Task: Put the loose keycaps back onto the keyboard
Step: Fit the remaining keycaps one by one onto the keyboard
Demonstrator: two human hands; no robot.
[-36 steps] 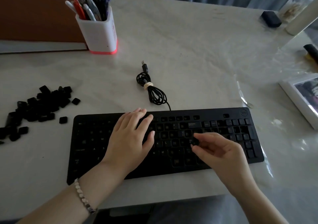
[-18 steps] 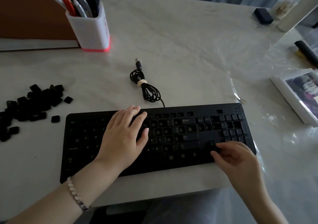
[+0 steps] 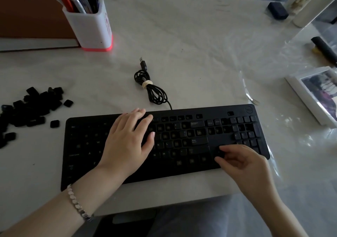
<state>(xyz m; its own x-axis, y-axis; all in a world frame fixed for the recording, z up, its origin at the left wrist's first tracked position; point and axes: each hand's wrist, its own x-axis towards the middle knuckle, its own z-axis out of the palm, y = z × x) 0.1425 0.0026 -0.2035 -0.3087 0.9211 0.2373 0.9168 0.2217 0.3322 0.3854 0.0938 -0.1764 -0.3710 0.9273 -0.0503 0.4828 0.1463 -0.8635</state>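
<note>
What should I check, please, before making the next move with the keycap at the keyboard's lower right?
1. Keyboard steadied: left hand rests flat on the flat black plastic keyboard: ok.
2. Grip: right hand pinches a small black square keycap low on the keyboard's right part: ok.
3. Keycap pressed flush into its slot: fingers hide it: cannot tell.
4. Legend matches the slot: too dark to read: cannot tell.
5. Supply: pile of loose black keycaps lies on the white table, left of the keyboard: ok.
6. Coiled black cable lies behind the keyboard, apart from both hands: ok.
</note>
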